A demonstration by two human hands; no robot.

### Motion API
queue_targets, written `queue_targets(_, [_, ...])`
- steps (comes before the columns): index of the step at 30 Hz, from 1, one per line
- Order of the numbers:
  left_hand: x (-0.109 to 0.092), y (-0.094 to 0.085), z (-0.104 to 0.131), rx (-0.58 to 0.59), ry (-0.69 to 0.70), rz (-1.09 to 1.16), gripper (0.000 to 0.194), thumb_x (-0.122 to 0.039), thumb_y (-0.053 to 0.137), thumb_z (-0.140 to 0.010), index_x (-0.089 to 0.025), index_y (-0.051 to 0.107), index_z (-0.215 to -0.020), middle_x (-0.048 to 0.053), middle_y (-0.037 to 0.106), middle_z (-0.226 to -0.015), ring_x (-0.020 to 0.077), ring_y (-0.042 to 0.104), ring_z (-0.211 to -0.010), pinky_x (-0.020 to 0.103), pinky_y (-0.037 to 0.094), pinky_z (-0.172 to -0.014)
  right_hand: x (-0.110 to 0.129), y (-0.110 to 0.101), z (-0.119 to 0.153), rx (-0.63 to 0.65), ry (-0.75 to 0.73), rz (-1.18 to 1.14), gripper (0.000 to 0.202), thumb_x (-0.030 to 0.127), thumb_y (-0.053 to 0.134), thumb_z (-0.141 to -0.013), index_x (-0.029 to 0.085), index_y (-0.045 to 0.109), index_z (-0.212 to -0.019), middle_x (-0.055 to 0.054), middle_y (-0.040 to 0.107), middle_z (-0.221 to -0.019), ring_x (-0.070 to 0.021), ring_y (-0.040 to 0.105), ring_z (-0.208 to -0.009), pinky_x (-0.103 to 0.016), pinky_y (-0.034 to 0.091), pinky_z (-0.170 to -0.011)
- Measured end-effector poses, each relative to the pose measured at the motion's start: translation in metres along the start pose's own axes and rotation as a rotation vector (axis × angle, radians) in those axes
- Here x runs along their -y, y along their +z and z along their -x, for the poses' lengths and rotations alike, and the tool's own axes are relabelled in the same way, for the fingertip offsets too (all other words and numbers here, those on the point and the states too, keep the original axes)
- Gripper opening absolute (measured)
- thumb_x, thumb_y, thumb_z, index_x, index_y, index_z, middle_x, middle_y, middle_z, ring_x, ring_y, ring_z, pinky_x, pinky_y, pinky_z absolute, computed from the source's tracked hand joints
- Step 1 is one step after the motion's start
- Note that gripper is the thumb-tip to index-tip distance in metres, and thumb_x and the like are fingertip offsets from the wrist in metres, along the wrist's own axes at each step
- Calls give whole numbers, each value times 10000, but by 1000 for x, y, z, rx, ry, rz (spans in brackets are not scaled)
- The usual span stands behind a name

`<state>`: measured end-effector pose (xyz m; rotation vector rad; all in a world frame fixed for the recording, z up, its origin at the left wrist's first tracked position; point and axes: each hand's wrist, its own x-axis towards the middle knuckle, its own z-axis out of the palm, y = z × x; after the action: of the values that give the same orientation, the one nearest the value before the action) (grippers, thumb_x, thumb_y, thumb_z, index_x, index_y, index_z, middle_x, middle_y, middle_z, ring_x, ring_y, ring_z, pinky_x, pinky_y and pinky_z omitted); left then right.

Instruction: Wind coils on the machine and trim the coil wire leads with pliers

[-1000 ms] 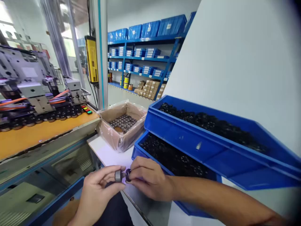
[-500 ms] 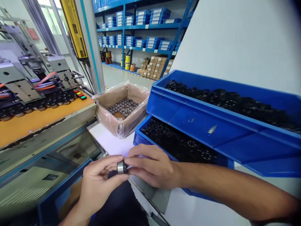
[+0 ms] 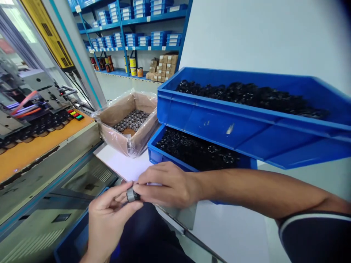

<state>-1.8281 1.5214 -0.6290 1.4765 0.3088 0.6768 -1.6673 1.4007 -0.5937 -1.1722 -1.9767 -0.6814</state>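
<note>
Low in the middle, my left hand grips a short silver metal stator core between thumb and fingers. A black end cap shows at the core's right side. My right hand has its fingertips closed on that capped side, partly covering it. Both hands meet over the near edge of the white table. Just beyond the right hand is the lower blue bin, full of black ring-shaped parts.
A plastic-lined cardboard box of metal cores stands behind the hands. An upper blue bin of black parts overhangs the lower one. To the left stands a machine with an orange worktop and coloured buttons. Blue shelving lies behind.
The view has turned to the right, so the box, bins and shelves sit further left. Both hands stay together on the core, and more of the right sleeve shows.
</note>
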Motion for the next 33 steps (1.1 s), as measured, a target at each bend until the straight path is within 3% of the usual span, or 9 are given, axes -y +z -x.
queue_targets(4, [11,14,13,-169,49,-24,407,-108,849,-670,-303,774,-1019,-39,802,-857,100,753,-698,99,591,-673,-1,3,2,-69,-41,46,208,225,595,-960,24,648,-958,-113,689,-830,-171,641,-753,-279,574,-668])
queue_targets(6, [12,11,15,-196,169,-146,487,-90,831,-687,-314,745,-1110,-39,792,-964,93,748,-758,97,591,-686,0,4,3,-95,-41,27,167,149,600,-934,2,650,-995,-129,702,-878,-185,655,-817,-293,596,-746])
queue_targets(10, [7,-10,9,-72,580,-450,513,9,789,-705,-254,734,-1142,5,727,-1071,117,699,-923,166,581,-792,4,8,4,-81,46,-77,163,77,584,-905,0,644,-1035,-136,714,-956,-183,654,-918,-301,599,-859])
queue_targets(12, [6,-16,5,-19,674,-527,460,53,777,-699,-201,740,-1080,17,708,-1030,109,679,-903,175,559,-798,5,9,4,-62,104,-155,167,110,603,-913,4,636,-1038,-142,716,-970,-178,654,-935,-297,598,-864])
queue_targets(15, [7,-17,5,34,607,-451,373,32,744,-751,-188,712,-1051,19,695,-1033,113,673,-937,184,560,-816,7,8,4,-46,180,-243,167,171,642,-924,17,643,-988,-146,712,-938,-173,654,-907,-290,595,-833])
queue_targets(18, [8,-12,5,83,529,-380,354,-22,733,-789,-195,686,-1095,36,684,-1099,141,673,-1006,222,581,-843,9,6,4,-42,188,-218,100,101,629,-903,11,650,-940,-154,703,-894,-182,646,-856,-305,590,-789])
queue_targets(22, [4,-10,4,82,666,-573,375,6,770,-744,-165,708,-1072,34,719,-1048,124,696,-937,203,566,-864,11,3,2,-8,149,-183,95,49,589,-886,-9,650,-930,-164,688,-855,-197,630,-836,-324,587,-760])
queue_targets(25, [4,-10,4,60,671,-558,330,-7,777,-745,-176,717,-1023,4,740,-979,98,706,-869,169,561,-842,13,2,1,14,167,-206,123,57,563,-904,-17,655,-938,-164,678,-840,-192,618,-821,-316,588,-750])
queue_targets(33, [12,6,4,-16,215,-56,281,-145,835,-720,-261,738,-958,4,691,-1040,106,684,-969,124,560,-798,13,6,2,16,104,-37,94,65,564,-882,17,642,-903,-149,668,-828,-214,610,-816,-369,599,-741])
